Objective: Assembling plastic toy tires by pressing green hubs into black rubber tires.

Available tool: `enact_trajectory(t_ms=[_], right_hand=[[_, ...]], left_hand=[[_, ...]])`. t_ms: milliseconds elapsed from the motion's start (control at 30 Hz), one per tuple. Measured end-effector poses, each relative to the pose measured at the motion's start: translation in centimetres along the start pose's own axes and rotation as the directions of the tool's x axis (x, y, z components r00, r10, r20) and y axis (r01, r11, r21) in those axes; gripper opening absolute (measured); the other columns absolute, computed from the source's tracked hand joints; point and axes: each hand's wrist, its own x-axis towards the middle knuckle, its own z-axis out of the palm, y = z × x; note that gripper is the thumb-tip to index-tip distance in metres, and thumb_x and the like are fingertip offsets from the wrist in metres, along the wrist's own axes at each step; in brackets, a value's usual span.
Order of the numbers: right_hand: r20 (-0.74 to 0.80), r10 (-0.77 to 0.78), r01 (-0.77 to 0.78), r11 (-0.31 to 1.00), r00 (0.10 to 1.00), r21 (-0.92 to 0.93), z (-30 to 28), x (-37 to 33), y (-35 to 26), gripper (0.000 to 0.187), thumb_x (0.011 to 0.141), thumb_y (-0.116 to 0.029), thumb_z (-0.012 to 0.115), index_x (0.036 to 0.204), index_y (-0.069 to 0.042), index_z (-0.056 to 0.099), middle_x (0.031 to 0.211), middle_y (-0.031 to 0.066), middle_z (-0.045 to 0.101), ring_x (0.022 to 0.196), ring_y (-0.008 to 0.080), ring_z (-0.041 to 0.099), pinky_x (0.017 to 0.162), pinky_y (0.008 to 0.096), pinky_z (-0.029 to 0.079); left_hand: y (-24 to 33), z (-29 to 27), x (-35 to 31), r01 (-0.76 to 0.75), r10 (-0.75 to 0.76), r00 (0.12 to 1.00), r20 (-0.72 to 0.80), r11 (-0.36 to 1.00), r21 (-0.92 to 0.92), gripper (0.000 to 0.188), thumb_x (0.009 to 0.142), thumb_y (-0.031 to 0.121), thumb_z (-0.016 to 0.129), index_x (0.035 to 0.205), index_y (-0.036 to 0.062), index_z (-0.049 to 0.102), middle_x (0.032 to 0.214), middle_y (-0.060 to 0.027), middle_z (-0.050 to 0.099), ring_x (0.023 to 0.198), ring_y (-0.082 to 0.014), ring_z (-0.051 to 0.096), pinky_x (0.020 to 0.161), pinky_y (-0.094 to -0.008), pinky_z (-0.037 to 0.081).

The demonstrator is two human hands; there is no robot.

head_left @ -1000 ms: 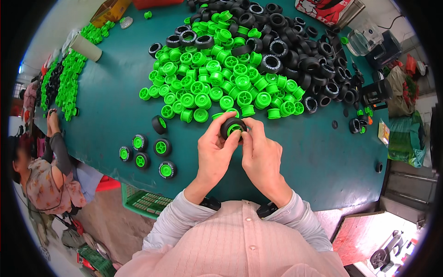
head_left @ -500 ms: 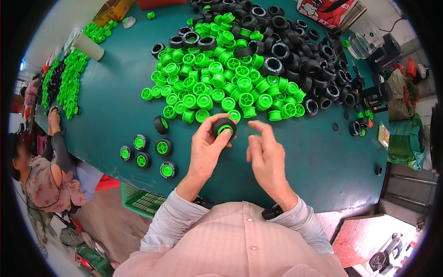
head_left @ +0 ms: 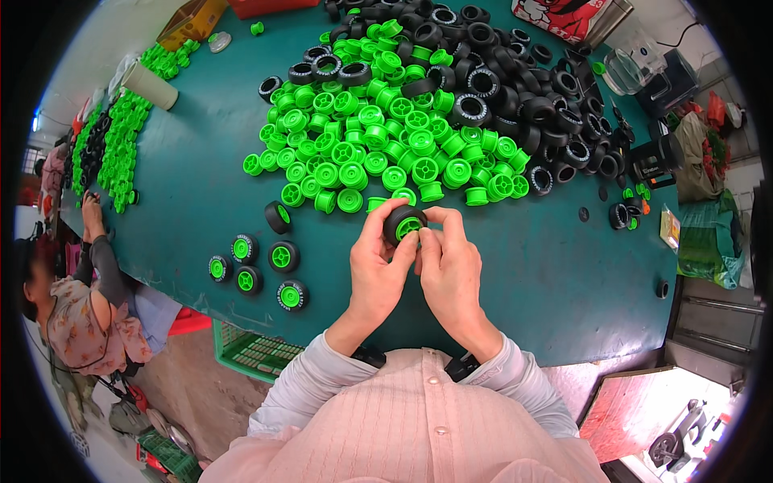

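Between my two hands is a toy wheel (head_left: 405,224), a black tyre with a green spoked rim in it. My left hand (head_left: 378,262) grips it from the left, with the thumb at the rim's lower edge. Closed on its right side, my right hand (head_left: 452,270) has fingertips and thumb at the tyre and rim. Beyond my hands lies a heap of loose green rims (head_left: 354,133). Black tyres (head_left: 515,88) are piled behind it and to its right. Several fitted wheels (head_left: 283,256) lie on the table left of my hands.
The green table (head_left: 555,282) runs under everything. A grey cup (head_left: 151,85) stands far left beside more green rims (head_left: 129,145). Another person (head_left: 88,314) sits at the left edge. Below the table's front edge is a green crate (head_left: 250,350). A glass jug (head_left: 632,71) stands far right.
My right hand has moved left and closed on the wheel, where before it was apart with its index finger stretched out. My left hand and the wheel have shifted slightly right.
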Motion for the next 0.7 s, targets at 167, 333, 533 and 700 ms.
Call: enact_trajectory(t_ms=[167, 333, 533, 700], right_hand=[[-0.024, -0.227, 0.209, 0.929, 0.974, -0.304, -0.5, -0.1, -0.8, 0.028, 0.095, -0.009, 0.058, 0.121, -0.003, 0.051, 0.07, 0.0117, 0.068, 0.063, 0.0303, 0.069, 0.058, 0.0408, 0.052], [0.015, -0.467, 0.435, 0.812, 0.884, -0.388, -1.1, 0.3, 0.3, 0.034, 0.091, -0.007, 0.062, 0.123, -0.002, 0.051, 0.07, 0.01, 0.068, 0.06, 0.0283, 0.068, 0.054, 0.0387, 0.052], [-0.003, -0.166, 0.165, 0.981, 0.986, -0.105, -1.4, 0.2, -0.3, 0.027, 0.097, -0.01, 0.057, 0.123, -0.005, 0.051, 0.075, 0.0129, 0.071, 0.061, 0.0314, 0.069, 0.054, 0.0421, 0.051], [-0.051, -0.218, 0.199, 0.947, 0.975, -0.251, -1.0, 0.1, -0.6, 0.026, 0.097, -0.011, 0.056, 0.122, -0.005, 0.05, 0.075, 0.015, 0.07, 0.062, 0.033, 0.069, 0.054, 0.043, 0.051]], left_hand=[[1.3, -0.6, 0.7, 0.054, -0.052, 0.995, 0.09, 0.998, -0.02, 0.041, 0.093, -0.005, 0.062, 0.133, -0.0018, 0.053, 0.113, -0.007, 0.063, 0.099, -0.0101, 0.062, 0.082, -0.0245, 0.056], [2.9, -2.3, 2.2, 0.235, -0.268, 0.923, 0.274, 0.961, 0.149, 0.042, 0.094, -0.003, 0.063, 0.135, -0.0016, 0.052, 0.113, -0.0076, 0.064, 0.099, -0.0104, 0.063, 0.079, -0.0269, 0.059], [1.3, -0.2, 0.9, 0.038, -0.023, 0.994, 0.104, 0.989, -0.144, 0.043, 0.095, -0.003, 0.061, 0.137, -0.0009, 0.051, 0.114, -0.0071, 0.063, 0.099, -0.0117, 0.063, 0.085, -0.0279, 0.058], [0.9, 0.4, 0.5, 0.008, -0.003, 0.999, 0.043, 0.994, -0.113, 0.041, 0.095, -0.007, 0.058, 0.135, -0.0017, 0.053, 0.113, -0.0063, 0.062, 0.098, -0.0097, 0.062, 0.082, -0.0256, 0.058]])
